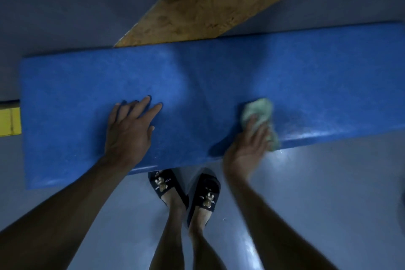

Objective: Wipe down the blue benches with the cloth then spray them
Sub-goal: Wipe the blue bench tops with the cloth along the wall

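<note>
The right hand (249,144) pressed the bunched cloth (260,116) onto the blue bench (219,76) near its front edge, fingers curled over it; the left hand (129,129) lay flat, bracing, holding nothing. Risk: the cloth sat so close to that edge that 1 stroke could drag it off.

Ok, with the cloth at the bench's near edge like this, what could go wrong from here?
The bunched cloth under the right hand already overhangs the blue bench edge, so it could slip off. The left hand presses flat on the bench and may smear it. The floor looks glossy, and the person wears open slides: possible slip.
</note>
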Demonstrator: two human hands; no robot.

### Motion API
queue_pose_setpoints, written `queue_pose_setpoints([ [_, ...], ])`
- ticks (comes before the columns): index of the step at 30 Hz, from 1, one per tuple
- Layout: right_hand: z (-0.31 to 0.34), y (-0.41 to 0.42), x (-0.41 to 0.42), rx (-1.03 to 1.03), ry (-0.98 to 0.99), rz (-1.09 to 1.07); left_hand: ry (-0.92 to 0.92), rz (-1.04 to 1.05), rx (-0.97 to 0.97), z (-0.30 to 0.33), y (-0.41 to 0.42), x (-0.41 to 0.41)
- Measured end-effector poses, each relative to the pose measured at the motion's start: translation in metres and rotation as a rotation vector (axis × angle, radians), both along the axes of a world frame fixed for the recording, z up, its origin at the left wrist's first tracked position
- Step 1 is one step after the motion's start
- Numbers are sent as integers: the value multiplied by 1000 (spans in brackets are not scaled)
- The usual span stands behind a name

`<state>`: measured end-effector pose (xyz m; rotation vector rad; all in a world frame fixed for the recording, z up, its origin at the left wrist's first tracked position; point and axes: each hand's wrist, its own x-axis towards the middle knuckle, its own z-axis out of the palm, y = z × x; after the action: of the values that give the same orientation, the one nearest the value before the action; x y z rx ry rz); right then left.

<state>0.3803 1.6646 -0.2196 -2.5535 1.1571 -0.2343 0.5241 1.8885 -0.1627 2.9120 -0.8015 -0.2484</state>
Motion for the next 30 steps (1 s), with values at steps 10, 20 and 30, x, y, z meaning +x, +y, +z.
queue_pose_setpoints([
  [10,3,-87,-55,-83,79,1003,10,-6,-14,0,1,-31],
  [20,1,20,-30,163,-133,-96,80,72,4,5,27,-50],
  [30,9,-52,-50,-11,54,969,123,125,15,4,66,-55],
])
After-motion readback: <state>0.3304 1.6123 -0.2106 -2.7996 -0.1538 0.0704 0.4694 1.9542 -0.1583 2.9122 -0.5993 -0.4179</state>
